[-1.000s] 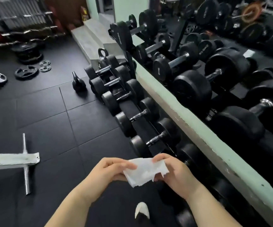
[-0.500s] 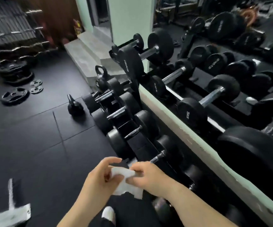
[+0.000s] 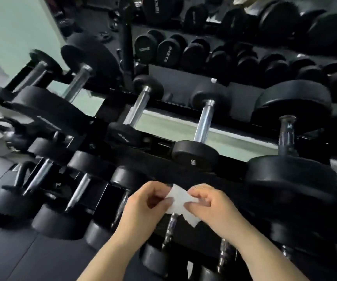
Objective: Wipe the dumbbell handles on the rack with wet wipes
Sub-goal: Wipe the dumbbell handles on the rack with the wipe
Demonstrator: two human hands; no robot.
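Black rubber gym flooring [image 3: 11,260] runs under a dark tiered steel rack [image 3: 155,145]. Both hands pinch a small crumpled white wet wipe [image 3: 178,199], left hand [image 3: 143,207] at one edge, right hand [image 3: 210,203] at the other. Just beneath them lies what looks, through the blur, like a knurled steel dumbbell handle [image 3: 170,226]; farther beyond, smooth chrome handles [image 3: 204,122]. Pulled too hard, the thin sheet could tear; kept bunched, it would clean only part of a grip.

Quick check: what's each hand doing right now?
Left hand: closed, pinching the wet wipe.
Right hand: closed, pinching the same wipe.
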